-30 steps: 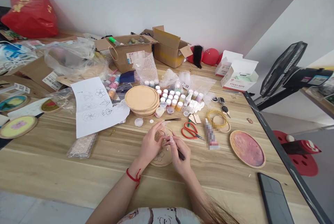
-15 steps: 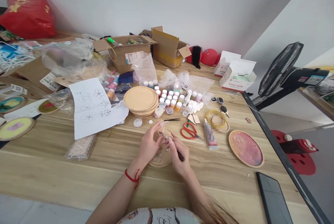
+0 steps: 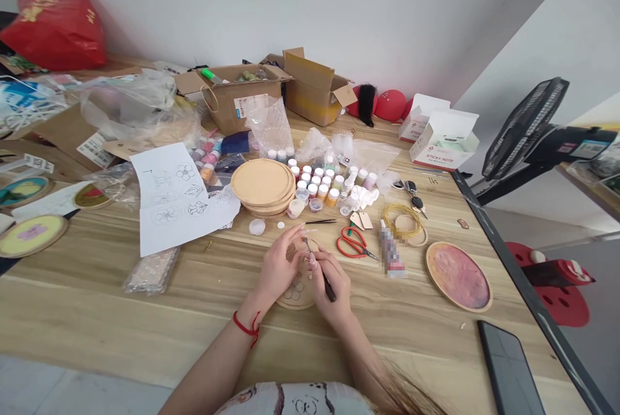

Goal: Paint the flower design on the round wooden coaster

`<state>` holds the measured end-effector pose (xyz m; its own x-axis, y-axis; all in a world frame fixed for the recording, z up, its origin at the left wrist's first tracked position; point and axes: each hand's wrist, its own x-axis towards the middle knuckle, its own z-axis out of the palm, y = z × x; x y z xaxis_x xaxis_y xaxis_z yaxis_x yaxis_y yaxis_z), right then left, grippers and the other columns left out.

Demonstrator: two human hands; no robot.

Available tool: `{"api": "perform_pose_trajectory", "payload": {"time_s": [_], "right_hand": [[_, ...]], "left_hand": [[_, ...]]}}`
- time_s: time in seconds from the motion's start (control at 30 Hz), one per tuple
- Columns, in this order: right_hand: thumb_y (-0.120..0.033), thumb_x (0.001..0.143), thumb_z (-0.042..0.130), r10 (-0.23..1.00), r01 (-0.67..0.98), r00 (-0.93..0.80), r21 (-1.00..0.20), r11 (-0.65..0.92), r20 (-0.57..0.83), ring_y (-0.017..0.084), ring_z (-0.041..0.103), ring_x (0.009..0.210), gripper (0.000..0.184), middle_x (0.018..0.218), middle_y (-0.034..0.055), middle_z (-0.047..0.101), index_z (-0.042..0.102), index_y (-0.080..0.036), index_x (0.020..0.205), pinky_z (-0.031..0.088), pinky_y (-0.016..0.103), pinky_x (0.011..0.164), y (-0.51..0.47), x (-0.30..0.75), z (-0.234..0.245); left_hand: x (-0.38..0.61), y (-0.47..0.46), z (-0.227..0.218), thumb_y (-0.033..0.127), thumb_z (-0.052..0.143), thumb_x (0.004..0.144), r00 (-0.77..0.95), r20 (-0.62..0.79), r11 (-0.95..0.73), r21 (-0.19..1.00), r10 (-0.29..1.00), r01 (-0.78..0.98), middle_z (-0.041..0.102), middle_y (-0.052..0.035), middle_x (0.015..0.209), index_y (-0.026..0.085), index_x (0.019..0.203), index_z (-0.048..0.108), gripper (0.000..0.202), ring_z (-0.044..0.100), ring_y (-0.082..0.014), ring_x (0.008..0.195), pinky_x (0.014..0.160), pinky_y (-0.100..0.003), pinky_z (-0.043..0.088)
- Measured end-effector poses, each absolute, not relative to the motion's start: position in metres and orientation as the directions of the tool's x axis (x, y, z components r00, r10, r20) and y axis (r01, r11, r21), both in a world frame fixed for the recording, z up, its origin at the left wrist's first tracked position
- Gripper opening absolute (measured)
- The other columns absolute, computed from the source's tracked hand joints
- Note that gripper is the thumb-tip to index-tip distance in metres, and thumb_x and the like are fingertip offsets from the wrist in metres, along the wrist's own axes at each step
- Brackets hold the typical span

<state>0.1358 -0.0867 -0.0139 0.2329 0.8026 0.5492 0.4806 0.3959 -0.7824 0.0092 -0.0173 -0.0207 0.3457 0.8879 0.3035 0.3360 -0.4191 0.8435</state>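
Observation:
My right hand (image 3: 333,286) is closed around a small tool with a dark handle (image 3: 329,288) and a thin metal tip. Its tip points up toward the fingers of my left hand (image 3: 281,265). Thumb and fingers of the left hand are bent together over the work; whatever is between them is too small and covered to name. Beneath both hands lies a round wooden disc (image 3: 294,297) with flower outlines drawn on it, partly hidden. Black tweezers (image 3: 320,221) lie just beyond the fingertips, and red-handled scissors (image 3: 352,244) are to the right.
A stack of round wooden plates (image 3: 261,182) stands behind my hands, beside several small paint jars (image 3: 320,181). Paper with flower sketches (image 3: 169,228) lies left. To the right are a blurred tube (image 3: 392,253), a pink painted plate (image 3: 458,276) and a phone (image 3: 508,363).
The tool in my right hand has tilted more upright; its handle end has shifted left and its tip slightly right and up. My left hand stays nearly in place.

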Motion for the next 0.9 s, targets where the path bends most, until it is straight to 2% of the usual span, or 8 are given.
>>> {"api": "perform_pose_trajectory", "payload": {"time_s": [0.23,0.43,0.57,0.7,0.8,0.9], "right_hand": [[-0.02,0.097,0.05,0.849,0.392,0.193,-0.832,0.393,0.491,0.021,0.074,0.09,0.025,0.094,0.0067,0.077,0.072,-0.021,0.084,0.05,0.048,0.106,-0.088,0.138,-0.005],[-0.015,0.097,0.047,0.799,0.477,0.284,-0.801,0.362,0.53,0.017,0.073,0.078,0.032,0.079,0.0032,0.076,0.067,-0.022,0.074,0.053,0.045,0.102,-0.088,0.14,-0.01],[-0.015,0.097,0.049,0.749,0.579,0.251,-0.715,0.392,0.614,0.018,0.073,0.082,0.025,0.084,0.005,0.075,0.069,-0.022,0.085,0.053,0.048,0.102,-0.088,0.139,-0.016],[-0.014,0.096,0.05,0.76,0.6,0.169,-0.677,0.426,0.627,0.018,0.072,0.087,0.022,0.093,0.0061,0.076,0.07,-0.023,0.093,0.049,0.051,0.108,-0.089,0.137,-0.015],[-0.016,0.096,0.05,0.771,0.581,0.202,-0.708,0.402,0.604,0.018,0.073,0.082,0.022,0.088,0.005,0.076,0.071,-0.023,0.089,0.049,0.051,0.107,-0.089,0.136,-0.012],[-0.02,0.097,0.049,0.796,0.471,0.316,-0.813,0.341,0.517,0.019,0.074,0.08,0.029,0.08,0.0048,0.076,0.071,-0.022,0.078,0.056,0.045,0.098,-0.089,0.135,-0.01]], "left_hand": [[0.009,-0.019,-0.017,0.007,0.053,0.086,0.32,0.271,-0.374,0.867,0.908,0.328,0.064,-0.0082,0.134,0.026,0.137,0.046,0.055,0.062,-0.0205,0.123,0.105,-0.039,0.049],[0.01,-0.019,-0.021,0.013,0.059,0.086,0.3,0.248,-0.349,0.867,0.921,0.355,0.065,-0.0074,0.131,0.028,0.136,0.047,0.053,0.064,-0.0214,0.12,0.104,-0.039,0.049],[0.012,-0.02,-0.018,0.016,0.062,0.087,0.323,0.258,-0.37,0.858,0.911,0.357,0.066,-0.0078,0.13,0.026,0.136,0.047,0.052,0.063,-0.0215,0.12,0.105,-0.04,0.049],[0.011,-0.021,-0.014,0.016,0.061,0.087,0.302,0.246,-0.349,0.865,0.921,0.361,0.066,-0.008,0.129,0.026,0.136,0.047,0.051,0.062,-0.0221,0.122,0.105,-0.041,0.048],[0.011,-0.02,-0.015,0.013,0.058,0.087,0.317,0.25,-0.353,0.875,0.915,0.331,0.065,-0.0082,0.131,0.026,0.135,0.046,0.051,0.062,-0.0212,0.122,0.105,-0.04,0.049],[0.011,-0.02,-0.017,0.008,0.056,0.086,0.329,0.27,-0.374,0.873,0.905,0.312,0.064,-0.0076,0.133,0.026,0.135,0.046,0.053,0.063,-0.0196,0.122,0.105,-0.039,0.049]]}}
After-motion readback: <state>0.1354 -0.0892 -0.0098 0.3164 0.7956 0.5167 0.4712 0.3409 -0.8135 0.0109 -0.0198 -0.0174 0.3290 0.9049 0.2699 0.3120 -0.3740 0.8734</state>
